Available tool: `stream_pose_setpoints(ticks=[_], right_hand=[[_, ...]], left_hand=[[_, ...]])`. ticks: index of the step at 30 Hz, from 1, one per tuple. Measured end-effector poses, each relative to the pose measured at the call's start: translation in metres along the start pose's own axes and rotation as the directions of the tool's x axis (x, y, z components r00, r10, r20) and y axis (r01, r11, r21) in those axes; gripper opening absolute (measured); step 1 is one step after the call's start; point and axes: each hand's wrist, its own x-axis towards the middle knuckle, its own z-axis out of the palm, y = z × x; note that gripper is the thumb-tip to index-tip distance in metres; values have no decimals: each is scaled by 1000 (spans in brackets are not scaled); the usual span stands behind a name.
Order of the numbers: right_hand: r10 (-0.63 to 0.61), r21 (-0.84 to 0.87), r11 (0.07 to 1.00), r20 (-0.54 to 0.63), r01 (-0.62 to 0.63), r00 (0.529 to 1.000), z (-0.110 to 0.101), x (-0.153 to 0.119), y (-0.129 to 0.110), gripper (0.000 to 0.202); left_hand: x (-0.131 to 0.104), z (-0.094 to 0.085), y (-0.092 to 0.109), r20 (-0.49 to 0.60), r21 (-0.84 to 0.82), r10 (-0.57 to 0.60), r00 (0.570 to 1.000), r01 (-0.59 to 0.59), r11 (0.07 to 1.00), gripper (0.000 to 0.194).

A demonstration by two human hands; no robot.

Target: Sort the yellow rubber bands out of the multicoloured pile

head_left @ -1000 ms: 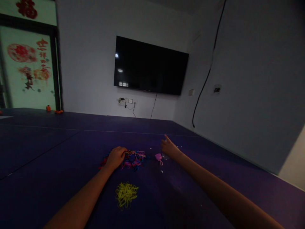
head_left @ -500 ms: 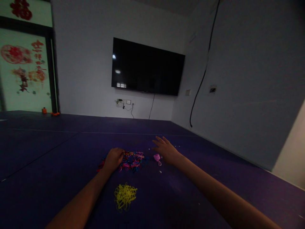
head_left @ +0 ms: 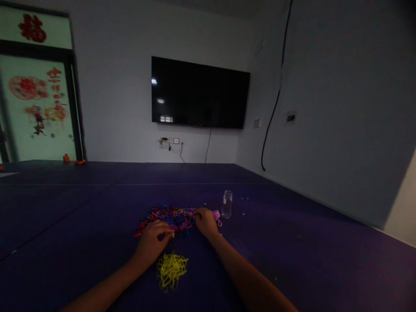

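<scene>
A loose pile of mixed red, blue and pink bands [head_left: 167,213] lies on the dark purple surface. My left hand [head_left: 152,241] is at its near edge, thumb and forefinger pinched on a small yellow band [head_left: 173,235]. At the pile's right end is my right hand [head_left: 205,220], its fingers closed; what they hold, if anything, is hidden. A heap of yellow bands [head_left: 171,270] lies nearer to me, below the left hand. Just beyond the right hand are a pink cap with a loop [head_left: 216,214] and an upright clear bottle [head_left: 227,204].
The purple surface [head_left: 308,242] reaches back to the wall, where a black television [head_left: 199,93] hangs. A black cable [head_left: 271,121] hangs down the right wall. Small orange objects [head_left: 66,158] stand by the door at the far left. Tiny white bits lie right of the bottle.
My left hand has moved nearer to me, off the pile, with a small yellow band. My right hand has come left to the pile and closed, and the bottle now shows.
</scene>
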Motion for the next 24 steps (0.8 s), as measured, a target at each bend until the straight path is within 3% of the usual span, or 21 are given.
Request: stream_pose_setpoints(ticks=[7, 13, 17, 20, 24], right_hand=[[44, -115, 993, 82, -35, 996, -5, -1, -3, 33], [-22, -50, 998, 178, 31, 984, -3, 1, -1, 39], [-24, -15, 1000, 141, 27, 990, -2, 2, 0, 41], [60, -109, 993, 73, -52, 996, -1, 1, 0, 36], [69, -206, 977, 96, -48, 993, 1, -1, 0, 29]], left_hand=[[-10, -9, 15, 190, -37, -106, 976, 115, 993, 18], [-12, -10, 21, 359, -123, -68, 931, 119, 985, 21], [-13, -10, 20, 324, -96, -111, 939, 149, 984, 25], [-11, -10, 15, 241, -59, -185, 953, 204, 977, 26], [-11, -7, 4, 146, -36, -245, 959, 253, 967, 25]])
